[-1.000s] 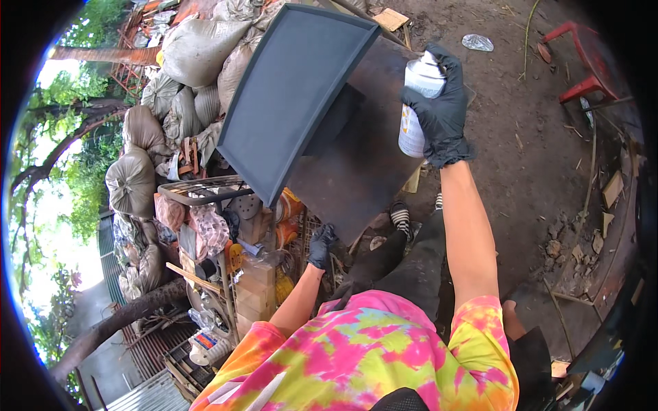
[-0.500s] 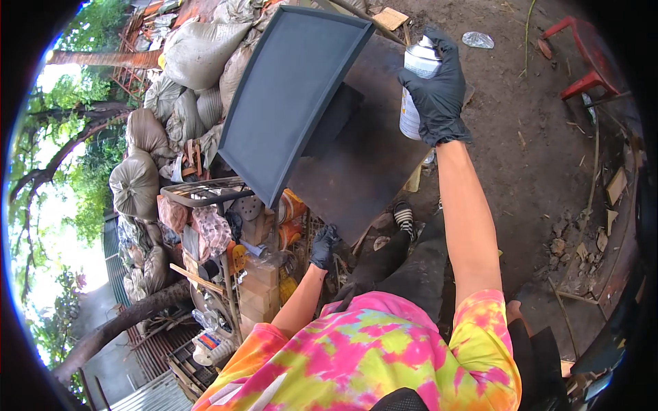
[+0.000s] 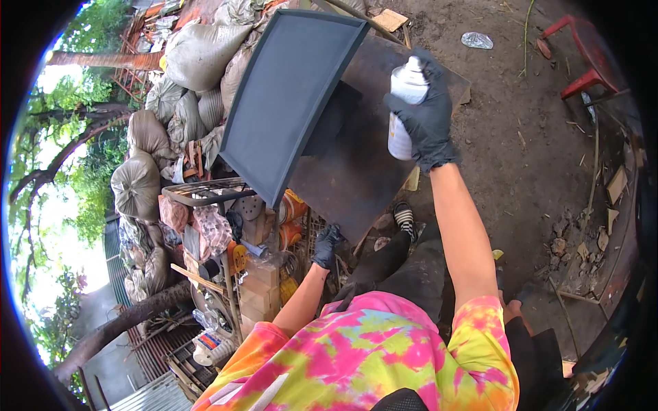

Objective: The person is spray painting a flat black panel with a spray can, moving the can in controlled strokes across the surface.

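My right hand (image 3: 430,113), in a black glove, is wrapped round a white spray can (image 3: 409,85), with the index finger up at the top. The can is upright, to the right of a dark grey rectangular panel (image 3: 291,92) with a raised rim. That panel stands tilted above a large dark brown board (image 3: 336,192), and what props it is mostly hidden. My left hand (image 3: 327,246), also gloved in black, is closed at the board's near left edge; its fingertips are partly hidden. Dark overspray-like patches mark the board.
Full sacks (image 3: 205,55) are piled to the left. A metal rack (image 3: 205,192) beside my left arm holds boxes, orange containers and odds and ends. On the dirt floor (image 3: 521,171) to the right lie a clear plastic piece (image 3: 477,40) and a red plastic chair (image 3: 589,58).
My right hand has moved left and slightly nearer me with the spray can, closer to the panel. My left hand and the panel have hardly moved.
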Available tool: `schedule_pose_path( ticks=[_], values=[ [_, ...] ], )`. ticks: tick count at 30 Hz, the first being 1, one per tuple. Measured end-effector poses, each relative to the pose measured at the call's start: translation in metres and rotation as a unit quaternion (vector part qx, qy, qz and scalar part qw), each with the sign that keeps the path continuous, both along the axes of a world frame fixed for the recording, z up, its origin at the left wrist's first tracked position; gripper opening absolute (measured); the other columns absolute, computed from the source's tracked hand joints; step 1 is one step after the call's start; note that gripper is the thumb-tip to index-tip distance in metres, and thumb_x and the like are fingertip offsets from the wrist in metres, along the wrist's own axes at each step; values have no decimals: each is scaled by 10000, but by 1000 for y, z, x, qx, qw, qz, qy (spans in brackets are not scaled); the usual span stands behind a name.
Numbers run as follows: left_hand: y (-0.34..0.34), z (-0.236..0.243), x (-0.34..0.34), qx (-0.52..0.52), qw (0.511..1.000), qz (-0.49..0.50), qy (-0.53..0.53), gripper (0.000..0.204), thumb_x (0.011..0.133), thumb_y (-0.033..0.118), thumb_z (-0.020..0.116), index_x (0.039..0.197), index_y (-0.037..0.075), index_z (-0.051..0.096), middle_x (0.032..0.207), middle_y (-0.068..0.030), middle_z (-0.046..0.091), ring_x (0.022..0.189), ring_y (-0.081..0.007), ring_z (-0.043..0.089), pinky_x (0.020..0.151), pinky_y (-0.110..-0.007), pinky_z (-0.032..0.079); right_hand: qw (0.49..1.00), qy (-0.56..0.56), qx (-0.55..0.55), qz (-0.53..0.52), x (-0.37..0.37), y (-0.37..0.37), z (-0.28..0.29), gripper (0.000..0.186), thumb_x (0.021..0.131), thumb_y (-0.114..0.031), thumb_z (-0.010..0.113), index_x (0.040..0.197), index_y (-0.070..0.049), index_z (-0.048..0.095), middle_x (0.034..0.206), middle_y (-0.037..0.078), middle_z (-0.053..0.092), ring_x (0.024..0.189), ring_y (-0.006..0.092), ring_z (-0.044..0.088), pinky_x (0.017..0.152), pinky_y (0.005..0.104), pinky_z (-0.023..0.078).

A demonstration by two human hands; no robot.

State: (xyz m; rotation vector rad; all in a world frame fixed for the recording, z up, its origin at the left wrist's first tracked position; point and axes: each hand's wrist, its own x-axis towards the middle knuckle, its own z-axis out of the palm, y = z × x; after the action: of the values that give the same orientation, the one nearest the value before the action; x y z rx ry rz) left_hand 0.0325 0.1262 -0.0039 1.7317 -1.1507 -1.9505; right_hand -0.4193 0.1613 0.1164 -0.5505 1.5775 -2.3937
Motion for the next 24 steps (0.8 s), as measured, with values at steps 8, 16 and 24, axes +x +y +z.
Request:
schedule_pose_path(
  ticks=[8,16,24],
  values=[
    [2,10,-10,0,999,2,-50,282,1055,209,646,1275,37,687,1118,-9,721,934,-115,656,838,-266,533,998,47,26,-38,-45,10,9,744,750,-16,838,1414,-137,525,1246,69,620,1075,206,665,944,346,574],
    [3,12,-8,-4,1000,-9,-4,305,1057,230,645,1301,49,677,1112,1,718,929,-117,659,842,-275,536,980,132,117,-87,-33,11,24,751,763,26,807,1443,-111,519,1272,59,607,1147,184,619,1027,343,522],
    [0,4,-2,8,1000,-1,-5,326,1047,227,662,1316,43,667,1180,-7,711,1009,-121,671,895,-276,540,997,-73,-27,28,-27,1,15,745,763,-7,809,1438,-144,526,1229,55,620,1100,189,639,979,361,548]
  ],
)
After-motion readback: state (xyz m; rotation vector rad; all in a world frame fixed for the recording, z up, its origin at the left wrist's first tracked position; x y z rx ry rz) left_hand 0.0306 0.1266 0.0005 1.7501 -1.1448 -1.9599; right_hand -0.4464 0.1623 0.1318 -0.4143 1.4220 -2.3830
